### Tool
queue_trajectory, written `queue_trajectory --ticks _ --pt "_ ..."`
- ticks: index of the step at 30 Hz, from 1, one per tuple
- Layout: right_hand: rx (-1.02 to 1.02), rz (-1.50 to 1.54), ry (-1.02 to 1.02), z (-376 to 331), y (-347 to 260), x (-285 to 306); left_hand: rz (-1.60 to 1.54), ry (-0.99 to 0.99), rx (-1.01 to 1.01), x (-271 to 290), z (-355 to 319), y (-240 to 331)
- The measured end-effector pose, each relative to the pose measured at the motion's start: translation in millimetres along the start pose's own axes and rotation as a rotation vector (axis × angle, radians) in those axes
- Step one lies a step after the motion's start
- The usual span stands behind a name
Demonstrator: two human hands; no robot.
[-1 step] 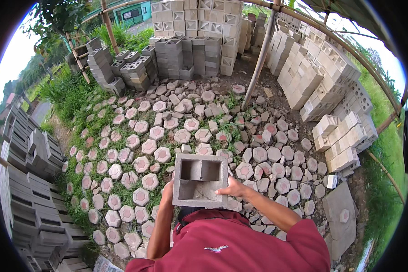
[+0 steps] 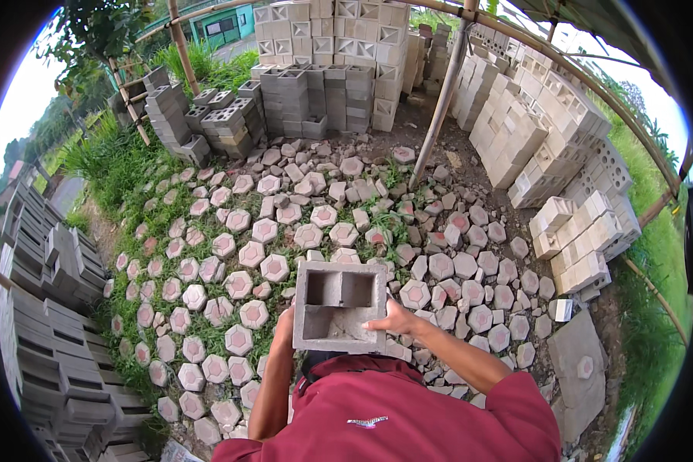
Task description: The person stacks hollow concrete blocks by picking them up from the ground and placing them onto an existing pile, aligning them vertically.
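A grey concrete block [image 2: 340, 344] is held up in front of my body, its openings facing me. Two small square cavities lie side by side in its upper half, with one wider cavity below. My left hand [image 2: 286, 325] grips the block's left side, its fingers mostly hidden behind it. My right hand [image 2: 395, 317] is closed on the right side, the thumb hooked over the rim into the lower cavity. Under and beyond the block, hexagonal pavers [image 2: 274, 268] with pinkish centres are spread over the ground.
Grey blocks [image 2: 292, 100] are stacked at the back, beside taller pale patterned blocks [image 2: 354, 35]. More pale blocks [image 2: 508, 138] stand at right. Stacked grey blocks [image 2: 69, 362] line the left. A slanting pole [image 2: 443, 96] rises behind broken stones. A flat slab [image 2: 579, 366] lies at right.
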State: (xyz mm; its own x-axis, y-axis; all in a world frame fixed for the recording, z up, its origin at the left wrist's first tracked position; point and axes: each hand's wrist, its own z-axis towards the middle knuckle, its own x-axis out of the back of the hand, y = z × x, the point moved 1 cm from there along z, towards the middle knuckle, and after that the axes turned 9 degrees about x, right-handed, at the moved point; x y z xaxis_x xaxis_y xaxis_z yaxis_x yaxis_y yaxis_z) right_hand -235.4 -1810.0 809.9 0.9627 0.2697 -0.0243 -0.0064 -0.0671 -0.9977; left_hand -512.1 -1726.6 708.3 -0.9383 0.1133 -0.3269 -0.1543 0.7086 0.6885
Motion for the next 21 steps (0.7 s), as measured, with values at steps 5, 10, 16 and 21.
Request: queue_trajectory --ticks 5,10,16,21 --pt "-0.129 0.016 0.17 108 3 42 0.071 -0.05 -0.078 2 101 78" --pt "-0.044 0.064 0.214 199 -6 78 0.323 -0.046 -0.1 -7 166 180" --pt "-0.06 0.15 0.283 277 -22 113 0.171 -0.084 -0.02 -35 242 257" --pt "-0.094 0.115 0.296 339 -13 164 0.152 -0.106 0.004 -42 326 285"
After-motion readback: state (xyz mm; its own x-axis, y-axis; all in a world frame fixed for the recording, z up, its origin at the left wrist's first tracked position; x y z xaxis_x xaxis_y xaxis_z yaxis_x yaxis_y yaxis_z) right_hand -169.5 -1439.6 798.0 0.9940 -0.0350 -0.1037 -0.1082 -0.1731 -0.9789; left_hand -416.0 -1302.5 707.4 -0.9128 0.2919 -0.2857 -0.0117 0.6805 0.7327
